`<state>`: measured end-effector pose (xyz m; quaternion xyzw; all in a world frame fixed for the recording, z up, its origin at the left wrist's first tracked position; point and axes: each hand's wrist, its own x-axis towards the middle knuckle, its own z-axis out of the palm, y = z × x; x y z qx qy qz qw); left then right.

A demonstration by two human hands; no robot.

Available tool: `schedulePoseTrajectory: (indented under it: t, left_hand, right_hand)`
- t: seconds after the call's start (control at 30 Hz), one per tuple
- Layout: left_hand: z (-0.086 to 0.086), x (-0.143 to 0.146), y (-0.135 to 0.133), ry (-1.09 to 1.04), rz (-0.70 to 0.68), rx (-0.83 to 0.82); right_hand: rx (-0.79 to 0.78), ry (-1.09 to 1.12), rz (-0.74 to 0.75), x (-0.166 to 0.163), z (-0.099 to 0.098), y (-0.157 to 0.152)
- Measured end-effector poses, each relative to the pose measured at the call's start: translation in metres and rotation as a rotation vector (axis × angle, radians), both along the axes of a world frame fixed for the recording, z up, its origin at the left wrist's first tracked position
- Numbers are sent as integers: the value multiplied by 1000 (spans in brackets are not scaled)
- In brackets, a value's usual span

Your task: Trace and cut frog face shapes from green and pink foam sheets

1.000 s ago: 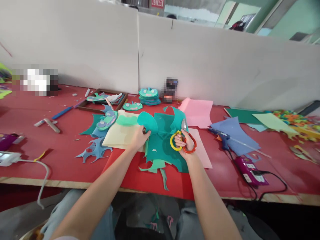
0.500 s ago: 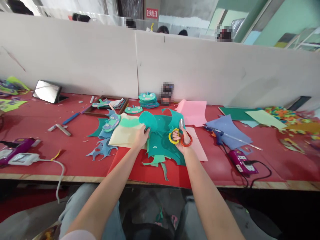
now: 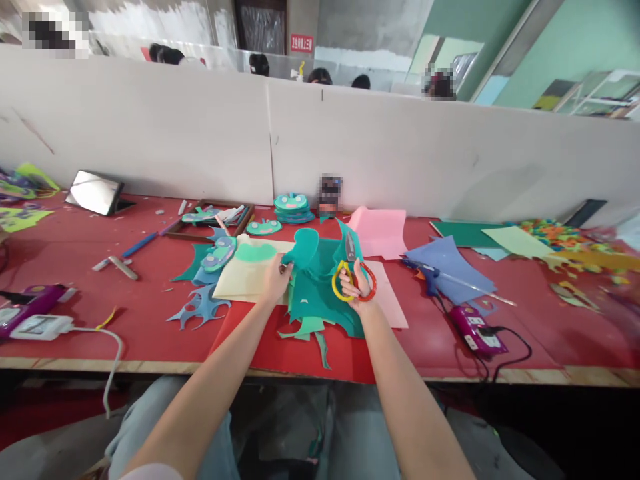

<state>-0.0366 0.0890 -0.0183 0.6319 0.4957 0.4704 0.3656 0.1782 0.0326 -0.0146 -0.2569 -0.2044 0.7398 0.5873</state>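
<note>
Red sign (image 3: 301, 43) on far wall (image 3: 304, 17), beyond partition (image 3: 425, 153) — white characters: 卫生间请上三楼

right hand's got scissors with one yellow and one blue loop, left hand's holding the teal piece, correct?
The other loop is red, not blue, as the head view shows. The right hand does hold the scissors, and the left hand the teal piece.
</note>
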Motion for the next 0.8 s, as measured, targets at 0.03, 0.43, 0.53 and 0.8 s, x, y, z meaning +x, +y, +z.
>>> schedulePoseTrajectory:
  t: [0.03,0.43,0.53,0.8]
  left_hand:
    - [0,0,0,-1,0,-2]
    - [-2,-2,8,58,-41,-42]
    - [-1,-2,7,31,-51,-43]
    - [-7,-2,9,-132,7,-19]
  right_hand:
    - [3,-8,19,-1,0,-1]
    - [6,114,32,0,-7,6]
    - [6,106,9,-4,-8,6]
    - [64,-405,-117,-20,-11,5]
